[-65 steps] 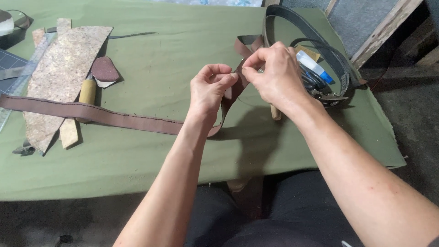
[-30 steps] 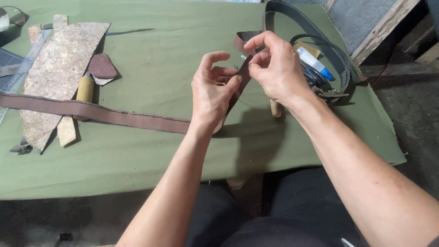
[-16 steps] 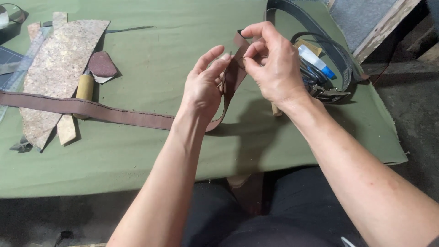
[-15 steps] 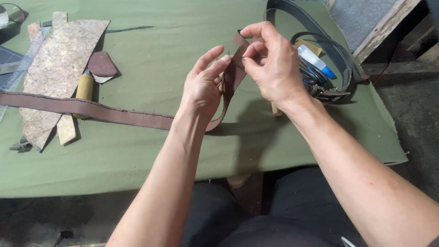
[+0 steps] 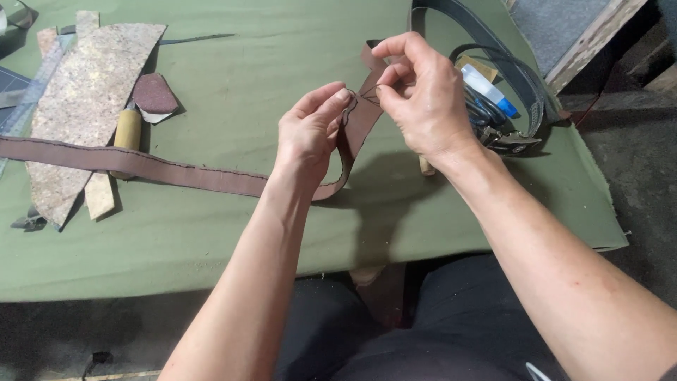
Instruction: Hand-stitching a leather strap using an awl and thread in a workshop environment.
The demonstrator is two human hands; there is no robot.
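- The left hand (image 5: 310,137) gripped the brown leather strap (image 5: 176,169) where it curved up; the rest trailed away to that hand's left.
- The right hand (image 5: 419,99) pinched something beside the strap's raised end, possibly thread.

Both forearms bare, reaching forward and converging over the table centre. Left hand (image 5: 310,134) raised, wrist slightly bent, thumb and index extended up-right with tips nearly together (other fingers loosely curled behind). Right hand (image 5: 419,95) higher and just beside it, knuckles toward the camera, thumb and index pinched at the tips, remaining fingers folded in. Hands close, fingertips almost touching.
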